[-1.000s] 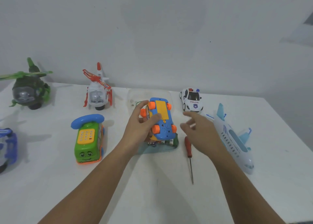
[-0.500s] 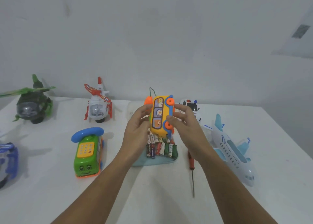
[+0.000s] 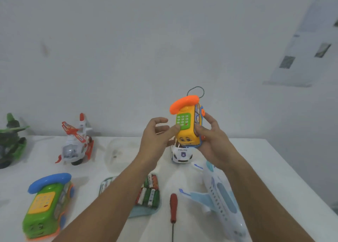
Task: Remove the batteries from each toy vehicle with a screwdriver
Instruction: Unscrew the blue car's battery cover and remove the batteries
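Note:
A yellow toy phone bus (image 3: 188,126) with an orange handset and green keypad is held upright in the air above the table. My right hand (image 3: 212,141) grips its right side and underside. My left hand (image 3: 155,137) is beside it with fingers spread, the thumb touching the keypad edge. A red-handled screwdriver (image 3: 173,209) lies on the table below, between my forearms. Several loose batteries (image 3: 149,192) lie in a shallow light-blue tray (image 3: 140,212), partly hidden by my left forearm.
On the white table (image 3: 274,168) stand a green phone bus (image 3: 45,207), a white-and-red helicopter (image 3: 75,145), a green helicopter (image 3: 11,141), a police car (image 3: 182,155), a white airplane (image 3: 219,199) and a clear dish (image 3: 117,154). The table's right edge runs diagonally.
The yellow phone bus was lifted off the battery tray, turned from wheels-up to keypad facing me, and raised higher. My right hand took hold of it; my left hand loosened its grip.

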`<state>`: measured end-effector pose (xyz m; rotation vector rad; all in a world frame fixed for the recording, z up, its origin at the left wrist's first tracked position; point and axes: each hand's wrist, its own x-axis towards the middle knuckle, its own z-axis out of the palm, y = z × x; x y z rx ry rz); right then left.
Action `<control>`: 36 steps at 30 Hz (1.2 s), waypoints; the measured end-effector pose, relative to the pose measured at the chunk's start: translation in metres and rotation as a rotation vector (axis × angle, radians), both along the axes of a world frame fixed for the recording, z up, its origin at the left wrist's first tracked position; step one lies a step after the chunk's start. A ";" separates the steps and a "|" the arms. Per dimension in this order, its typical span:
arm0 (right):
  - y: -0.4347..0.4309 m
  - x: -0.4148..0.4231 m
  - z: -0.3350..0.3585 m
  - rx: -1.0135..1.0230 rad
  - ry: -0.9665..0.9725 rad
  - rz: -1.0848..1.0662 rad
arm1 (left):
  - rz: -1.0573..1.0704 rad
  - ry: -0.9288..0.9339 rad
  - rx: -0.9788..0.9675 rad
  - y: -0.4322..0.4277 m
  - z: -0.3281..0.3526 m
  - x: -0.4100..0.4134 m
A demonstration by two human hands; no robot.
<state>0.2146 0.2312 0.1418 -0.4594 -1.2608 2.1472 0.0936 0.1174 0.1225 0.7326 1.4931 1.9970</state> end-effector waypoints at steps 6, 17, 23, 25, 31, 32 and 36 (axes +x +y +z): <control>0.094 0.042 0.000 -0.029 -0.063 0.099 | -0.223 0.023 -0.145 0.088 0.012 0.035; 0.213 0.076 -0.052 0.096 -0.328 0.065 | -0.288 -0.049 -0.346 0.201 -0.011 0.080; 0.224 0.083 -0.080 0.212 -0.529 0.124 | -0.266 -0.052 -0.486 0.221 -0.037 0.086; 0.226 0.083 -0.086 0.233 -0.597 0.131 | -0.260 -0.042 -0.531 0.224 -0.042 0.088; 0.228 0.082 -0.101 0.255 -0.691 0.152 | -0.252 -0.042 -0.646 0.233 -0.051 0.089; 0.227 0.081 -0.101 0.262 -0.693 0.145 | -0.252 -0.045 -0.657 0.233 -0.051 0.089; 0.225 0.080 -0.100 0.262 -0.709 0.126 | -0.261 -0.052 -0.696 0.235 -0.048 0.089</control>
